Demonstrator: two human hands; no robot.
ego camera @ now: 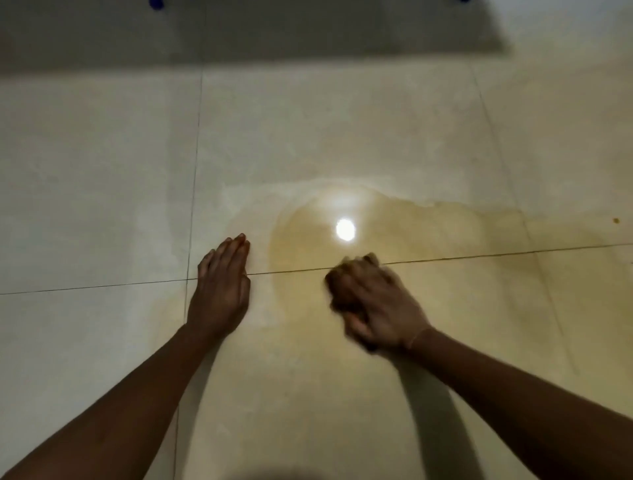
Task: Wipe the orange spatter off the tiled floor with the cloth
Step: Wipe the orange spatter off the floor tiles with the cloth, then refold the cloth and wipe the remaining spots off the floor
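A wide, pale orange wet smear (428, 240) spreads over the cream tiled floor (102, 171), from the middle to the right. One small orange spot (616, 221) lies at the far right. My right hand (380, 305) is blurred and pressed down on the smear, closed over a brownish crumpled cloth (337, 287) that peeks out under the fingers. My left hand (222, 284) rests flat on the floor to the left of the smear, fingers together, holding nothing.
Dark grout lines (479, 255) cross the floor under both hands. A bright lamp reflection (345, 229) shines in the wet patch. A dark shadowed band (239, 31) runs along the top, with small blue objects (157, 3) at its edge.
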